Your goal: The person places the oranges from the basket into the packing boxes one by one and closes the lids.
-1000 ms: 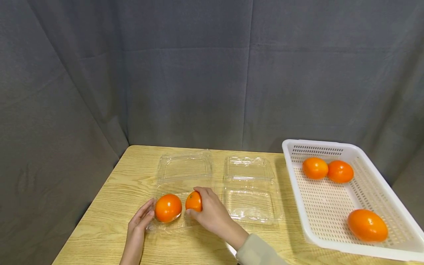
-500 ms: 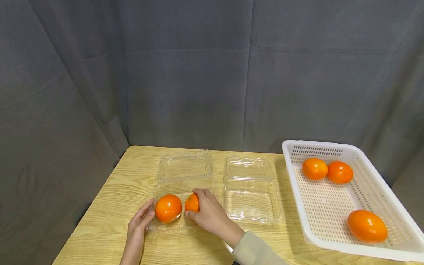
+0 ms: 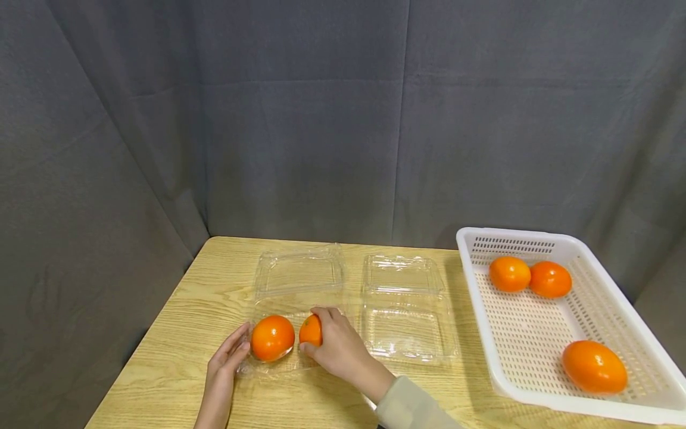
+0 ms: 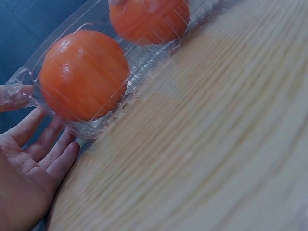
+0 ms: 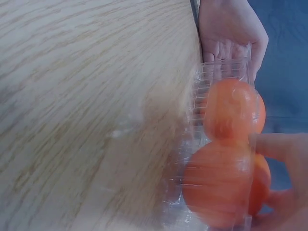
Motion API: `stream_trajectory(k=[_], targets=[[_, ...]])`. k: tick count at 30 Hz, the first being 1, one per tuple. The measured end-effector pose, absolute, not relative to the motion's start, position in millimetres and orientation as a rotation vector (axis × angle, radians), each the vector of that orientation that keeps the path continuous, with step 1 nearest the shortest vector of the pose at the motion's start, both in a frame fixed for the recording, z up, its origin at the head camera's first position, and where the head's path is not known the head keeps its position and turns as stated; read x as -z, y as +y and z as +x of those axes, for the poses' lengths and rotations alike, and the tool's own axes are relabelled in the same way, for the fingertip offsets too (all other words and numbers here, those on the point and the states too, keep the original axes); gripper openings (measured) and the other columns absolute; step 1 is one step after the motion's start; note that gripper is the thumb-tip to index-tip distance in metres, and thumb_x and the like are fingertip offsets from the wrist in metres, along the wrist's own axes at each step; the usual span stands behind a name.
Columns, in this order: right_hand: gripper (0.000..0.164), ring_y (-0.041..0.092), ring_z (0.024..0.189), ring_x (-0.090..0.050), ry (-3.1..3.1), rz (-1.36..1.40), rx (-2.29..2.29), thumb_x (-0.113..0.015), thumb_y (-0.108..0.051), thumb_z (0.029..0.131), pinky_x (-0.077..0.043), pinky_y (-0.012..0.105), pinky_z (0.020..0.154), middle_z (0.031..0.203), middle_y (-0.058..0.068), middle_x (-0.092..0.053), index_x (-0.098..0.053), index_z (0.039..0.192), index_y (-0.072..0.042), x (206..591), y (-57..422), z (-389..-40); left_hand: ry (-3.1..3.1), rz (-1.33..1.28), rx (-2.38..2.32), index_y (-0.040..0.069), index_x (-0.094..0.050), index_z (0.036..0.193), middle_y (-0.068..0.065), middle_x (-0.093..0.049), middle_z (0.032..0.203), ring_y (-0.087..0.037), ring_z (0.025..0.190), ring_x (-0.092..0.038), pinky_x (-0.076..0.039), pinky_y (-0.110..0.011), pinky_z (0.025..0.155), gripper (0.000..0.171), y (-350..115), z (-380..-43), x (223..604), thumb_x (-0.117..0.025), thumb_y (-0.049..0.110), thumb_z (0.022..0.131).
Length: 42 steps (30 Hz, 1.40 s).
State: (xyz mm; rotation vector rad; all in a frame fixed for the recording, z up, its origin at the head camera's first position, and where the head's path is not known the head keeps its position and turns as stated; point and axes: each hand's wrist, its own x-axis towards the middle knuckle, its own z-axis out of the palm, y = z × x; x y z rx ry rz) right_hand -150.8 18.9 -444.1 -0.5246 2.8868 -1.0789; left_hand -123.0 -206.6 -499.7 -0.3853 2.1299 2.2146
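Observation:
In the head view my right hand (image 3: pixel 341 347) grips an orange (image 3: pixel 311 330) in the right part of a clear hinged plastic container (image 3: pixel 300 310). The thumb lies at its near side and the fingers at its far side, covering its right part. Another orange (image 3: pixel 273 338) sits in the left part, with a small gap between the two. My left hand (image 3: pixel 224 357) rests against the container's left end, beside that orange. The left wrist view shows fairly straight fingers (image 4: pixel 62 156) touching the container's corner. The container's lid (image 3: pixel 300 271) is folded back.
A second clear container (image 3: pixel 404 330), lid back, stands to the right. Farther right, a white perforated basket (image 3: pixel 485 345) holds two touching oranges (image 3: pixel 510 274) at the back and one orange (image 3: pixel 594 367) near the front. A grey curtain (image 3: pixel 300 155) hangs behind the table (image 3: pixel 177 351).
My right hand has shifted slightly left with its orange, bringing it a little nearer to the other orange, and then stayed nearly still. My left hand keeps its place.

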Motion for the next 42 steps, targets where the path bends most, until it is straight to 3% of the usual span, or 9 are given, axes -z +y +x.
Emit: stream_trajectory(k=[16, 42], targets=[[0.058, 0.035, 0.125, -0.052, 2.883, -0.557, 1.079, -0.073, -0.026, 0.091, -0.045, 0.049, 0.103, 0.136, 0.017, -0.053, -0.052, 0.139, -0.002, 432, 24, -148, 2.122, -0.382, -2.227, 0.011, -0.038, 0.152, -0.006, -0.037, 0.155, 0.002, 0.124, -0.042, -0.039, -0.008, 0.097, 0.056, -207, -122, 498, -0.054, 0.034, 0.103], [0.056, 0.038, 0.133, -0.044, 2.893, -0.556, 1.233, -0.070, -0.022, 0.093, -0.039, 0.055, 0.107, 0.145, 0.016, -0.046, -0.048, 0.142, -0.005, 397, 74, -132, 2.122, -0.407, -2.205, 0.012, -0.037, 0.152, -0.005, -0.037, 0.156, -0.006, 0.131, -0.038, -0.038, -0.007, 0.096, 0.056, -207, -123, 500, -0.053, 0.033, 0.103]])
